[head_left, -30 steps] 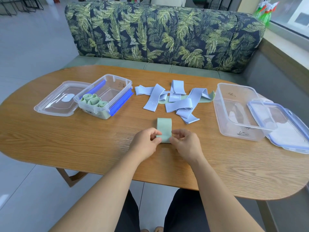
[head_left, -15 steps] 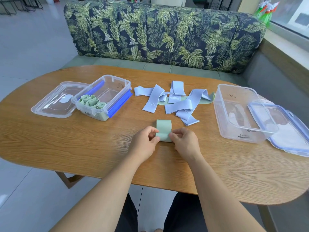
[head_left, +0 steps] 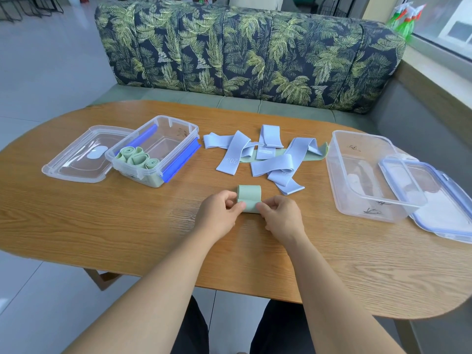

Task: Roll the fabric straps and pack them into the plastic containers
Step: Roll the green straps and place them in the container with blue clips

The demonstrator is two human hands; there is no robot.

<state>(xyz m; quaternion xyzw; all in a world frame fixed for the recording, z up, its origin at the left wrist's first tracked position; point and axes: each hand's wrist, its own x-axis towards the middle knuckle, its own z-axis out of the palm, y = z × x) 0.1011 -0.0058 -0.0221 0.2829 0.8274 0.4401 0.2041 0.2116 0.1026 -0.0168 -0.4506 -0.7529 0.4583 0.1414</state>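
both hands pinch the green strap (head_left: 249, 198) at mid-table, left hand (head_left: 219, 213) on its 9 o'clock edge, right hand (head_left: 281, 218) at 3 o'clock. the roll is fatter than a second ago, its flat tail shorter. "20" reads on a blue strap (head_left: 231, 159) at 12 o'clock; the scrawls on the right container (head_left: 370, 212) are unreadable. the left container (head_left: 194, 130) at 10 o'clock holds three green rolls (head_left: 138, 158). bare table (head_left: 127, 226) runs to the 6 o'clock edge.

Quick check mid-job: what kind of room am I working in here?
Probably a home or café-style seating nook, not a workshop: an oval wooden table, a leaf-print upholstered bench behind it, and spray bottles on a window ledge at right.
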